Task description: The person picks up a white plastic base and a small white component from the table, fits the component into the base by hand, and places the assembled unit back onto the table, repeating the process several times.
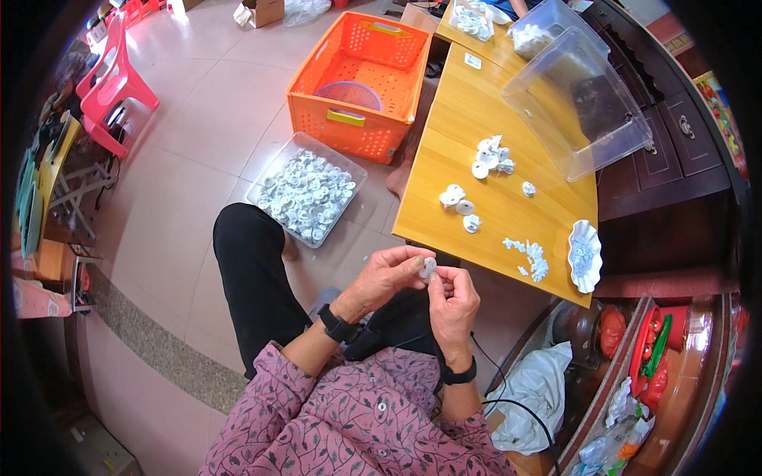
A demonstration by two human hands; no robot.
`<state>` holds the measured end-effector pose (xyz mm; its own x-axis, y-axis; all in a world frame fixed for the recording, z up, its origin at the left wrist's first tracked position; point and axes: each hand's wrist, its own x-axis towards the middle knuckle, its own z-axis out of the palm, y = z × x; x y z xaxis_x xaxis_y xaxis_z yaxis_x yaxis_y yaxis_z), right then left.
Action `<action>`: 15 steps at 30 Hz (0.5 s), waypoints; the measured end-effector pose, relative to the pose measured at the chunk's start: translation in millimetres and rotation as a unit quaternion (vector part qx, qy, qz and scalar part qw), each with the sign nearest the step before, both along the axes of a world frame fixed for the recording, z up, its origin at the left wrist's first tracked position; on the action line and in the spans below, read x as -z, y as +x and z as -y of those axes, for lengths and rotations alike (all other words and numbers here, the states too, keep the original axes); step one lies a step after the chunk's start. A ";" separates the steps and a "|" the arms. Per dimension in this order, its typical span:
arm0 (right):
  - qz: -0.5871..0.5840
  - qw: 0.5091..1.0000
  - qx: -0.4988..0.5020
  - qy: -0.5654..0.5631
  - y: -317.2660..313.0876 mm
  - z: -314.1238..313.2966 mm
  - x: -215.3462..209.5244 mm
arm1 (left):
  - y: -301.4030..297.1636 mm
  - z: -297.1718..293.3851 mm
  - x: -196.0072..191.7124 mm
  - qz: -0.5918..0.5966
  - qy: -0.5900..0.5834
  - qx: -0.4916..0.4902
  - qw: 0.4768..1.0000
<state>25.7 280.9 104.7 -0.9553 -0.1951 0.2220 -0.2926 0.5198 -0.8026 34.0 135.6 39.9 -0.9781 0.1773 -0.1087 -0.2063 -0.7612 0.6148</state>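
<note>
Between my two hands, over my lap, I hold one small round white plastic part. My left hand pinches it from the left with thumb and fingers. From the right, the fingertips of my right hand close on the same part; its far side is hidden. On the yellow table ahead lie a cluster of white round parts, a smaller group, a single piece and a scatter of tiny white pieces. A scalloped white dish holds more tiny pieces.
A clear tub full of white round parts stands on the floor by my left knee. Behind it is an orange crate with a purple basket inside. A clear plastic bin sits on the table's right side. A black cable runs beside my right arm.
</note>
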 end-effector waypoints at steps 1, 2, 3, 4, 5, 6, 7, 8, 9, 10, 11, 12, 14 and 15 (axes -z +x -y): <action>0.009 1.000 0.011 -0.020 0.6 0.8 -2.2 | -0.1 0.7 1.5 0.001 0.039 0.002 0.999; 0.009 1.000 0.011 -0.020 0.6 0.5 -3.4 | -0.5 1.3 0.2 0.001 0.039 0.002 0.999; 0.012 0.999 0.013 -0.029 0.7 0.1 -4.5 | -0.6 2.0 -1.6 -0.002 0.070 0.012 0.998; 0.015 0.999 0.016 -0.038 0.8 -0.1 -5.8 | -0.8 2.5 -2.7 -0.005 0.100 0.022 0.995; 0.015 0.999 0.016 -0.038 0.9 0.8 -8.2 | -0.6 3.2 -2.8 -0.005 0.100 0.021 0.995; -0.003 0.999 0.011 -0.036 0.7 2.0 -11.2 | -0.3 3.9 -2.8 -0.007 0.106 0.024 0.994; -0.021 0.999 0.007 -0.033 0.5 3.1 -13.3 | 0.1 4.4 -2.9 -0.009 0.112 0.027 0.993; -0.021 0.999 0.007 -0.033 0.4 3.7 -14.4 | 0.2 4.4 -3.1 -0.009 0.112 0.027 0.993; -0.023 0.999 0.005 -0.038 0.3 4.4 -15.2 | 0.3 4.2 -3.4 -0.008 0.112 0.025 0.993; -0.025 0.999 0.002 -0.042 0.2 4.9 -16.1 | 0.4 4.1 -3.8 -0.006 0.112 0.024 0.993; -0.025 0.999 0.002 -0.042 0.1 5.1 -17.0 | 0.4 3.8 -4.2 -0.006 0.113 0.024 0.993; -0.033 0.999 -0.006 -0.031 -0.1 5.1 -18.0 | 0.4 3.6 -4.7 -0.007 0.112 0.022 0.993; -0.040 0.999 -0.015 -0.020 -0.1 4.9 -18.8 | 0.5 3.1 -6.2 -0.007 0.112 0.019 0.993; -0.047 0.999 -0.017 -0.008 0.0 4.8 -19.0 | 0.7 2.8 -7.2 -0.009 0.109 0.017 0.994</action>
<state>25.7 276.1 123.7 -0.9232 -0.2233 0.3127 -0.3838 0.4962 -0.7788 34.7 132.8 47.1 -0.9724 0.2286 -0.0471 -0.2257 -0.8693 0.4397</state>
